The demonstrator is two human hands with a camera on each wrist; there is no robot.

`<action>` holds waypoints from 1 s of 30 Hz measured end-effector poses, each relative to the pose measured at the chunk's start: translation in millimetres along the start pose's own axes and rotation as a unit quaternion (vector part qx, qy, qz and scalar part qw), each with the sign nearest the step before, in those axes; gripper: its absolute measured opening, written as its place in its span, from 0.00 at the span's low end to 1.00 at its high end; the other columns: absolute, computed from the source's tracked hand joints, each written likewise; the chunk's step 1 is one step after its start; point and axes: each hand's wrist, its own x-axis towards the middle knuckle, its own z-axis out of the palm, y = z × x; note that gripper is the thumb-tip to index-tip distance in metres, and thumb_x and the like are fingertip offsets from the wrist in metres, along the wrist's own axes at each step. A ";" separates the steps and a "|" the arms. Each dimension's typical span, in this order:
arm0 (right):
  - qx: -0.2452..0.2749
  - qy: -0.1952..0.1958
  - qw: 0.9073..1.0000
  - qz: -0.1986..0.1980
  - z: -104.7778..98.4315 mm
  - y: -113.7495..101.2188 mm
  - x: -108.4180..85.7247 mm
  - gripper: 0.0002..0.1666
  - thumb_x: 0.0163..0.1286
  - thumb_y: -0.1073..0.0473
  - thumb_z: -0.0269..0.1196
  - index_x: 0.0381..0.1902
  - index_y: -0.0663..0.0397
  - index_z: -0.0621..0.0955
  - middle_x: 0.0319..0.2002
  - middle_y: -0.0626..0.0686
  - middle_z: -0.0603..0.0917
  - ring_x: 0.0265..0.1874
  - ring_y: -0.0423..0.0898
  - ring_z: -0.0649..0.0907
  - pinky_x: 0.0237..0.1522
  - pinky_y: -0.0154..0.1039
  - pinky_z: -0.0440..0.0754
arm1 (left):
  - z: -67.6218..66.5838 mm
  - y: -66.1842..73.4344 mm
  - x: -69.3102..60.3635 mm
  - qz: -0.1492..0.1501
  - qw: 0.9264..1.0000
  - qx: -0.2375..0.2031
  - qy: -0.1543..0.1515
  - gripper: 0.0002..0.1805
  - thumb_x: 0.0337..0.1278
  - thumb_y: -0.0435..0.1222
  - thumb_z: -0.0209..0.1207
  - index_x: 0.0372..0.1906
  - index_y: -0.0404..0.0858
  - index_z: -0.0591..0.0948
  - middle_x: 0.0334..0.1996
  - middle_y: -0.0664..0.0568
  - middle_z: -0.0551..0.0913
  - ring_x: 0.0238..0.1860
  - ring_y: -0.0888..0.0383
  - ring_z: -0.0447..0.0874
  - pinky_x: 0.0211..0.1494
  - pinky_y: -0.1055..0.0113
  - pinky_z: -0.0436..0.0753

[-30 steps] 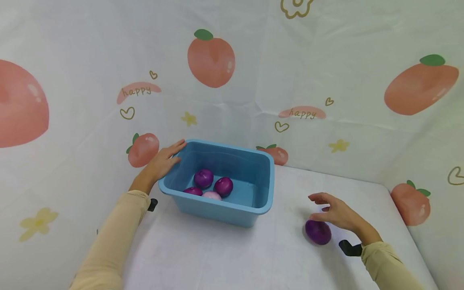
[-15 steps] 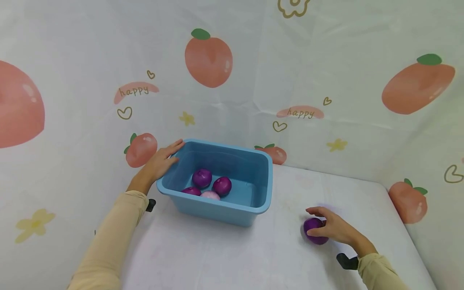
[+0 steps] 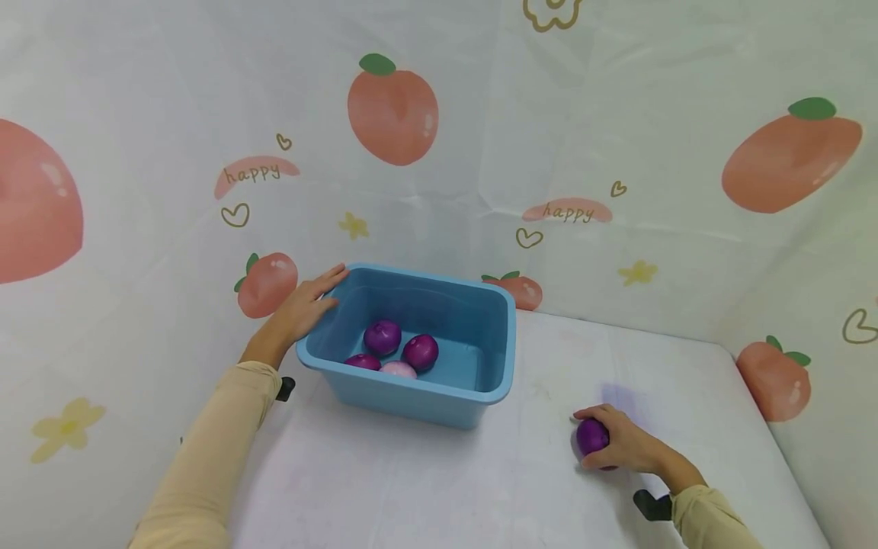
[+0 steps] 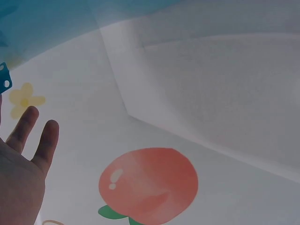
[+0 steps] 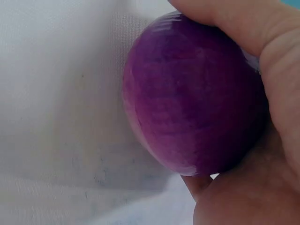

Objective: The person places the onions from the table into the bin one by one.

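On the right of the table, my right hand (image 3: 627,442) grips a purple onion (image 3: 592,438), thumb on the near side and fingers round the far side. The right wrist view shows that onion (image 5: 192,98) large, against the palm. My left hand (image 3: 299,311) rests on the left rim of a blue plastic basin (image 3: 411,396), its fingers extended toward the back corner. In the left wrist view the left hand (image 4: 21,183) has straight, spread fingers. Inside the basin lie purple onions (image 3: 421,352) and a pale pink one (image 3: 398,370), partly hidden by the front wall.
A white cloth covers the table (image 3: 411,488), with a faint purple stain (image 3: 627,400) behind the right hand. A white curtain (image 3: 466,152) printed with peaches stands close behind the basin and along both sides.
My right hand has come down over the purple onion and closed its fingers round it. The left hand and the basin have stayed in place.
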 end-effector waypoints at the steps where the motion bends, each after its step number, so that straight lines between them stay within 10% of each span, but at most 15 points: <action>1: 0.002 0.001 1.000 -0.003 0.3 -0.1 0.2 0.43 0.50 0.51 0.79 0.64 0.52 0.76 0.57 0.61 0.76 0.54 0.56 0.76 0.45 0.45 0.79 | 0.1 -0.3 0.2 -0.001 1.000 0.000 -0.001 0.33 0.75 0.42 0.43 0.82 0.55 0.56 0.84 0.57 0.51 0.83 0.37 0.49 0.76 0.27 0.56; 20: 0.062 0.076 0.995 0.015 -32.8 -23.8 20.3 0.45 0.61 0.49 0.73 0.65 0.62 0.62 0.56 0.67 0.78 0.51 0.55 0.82 0.44 0.41 0.84 | -1.5 -1.7 1.4 0.000 1.000 -0.010 -0.001 0.33 0.75 0.42 0.44 0.82 0.55 0.56 0.84 0.57 0.51 0.83 0.37 0.48 0.76 0.26 0.57; 30: 0.068 0.105 0.991 -0.055 -49.0 -60.6 30.7 0.32 0.64 0.49 0.72 0.64 0.41 0.74 0.60 0.57 0.78 0.54 0.56 0.80 0.42 0.39 0.85 | -1.0 -0.3 0.8 -0.008 1.000 -0.011 -0.003 0.33 0.75 0.43 0.43 0.82 0.57 0.55 0.84 0.57 0.51 0.83 0.37 0.48 0.76 0.26 0.56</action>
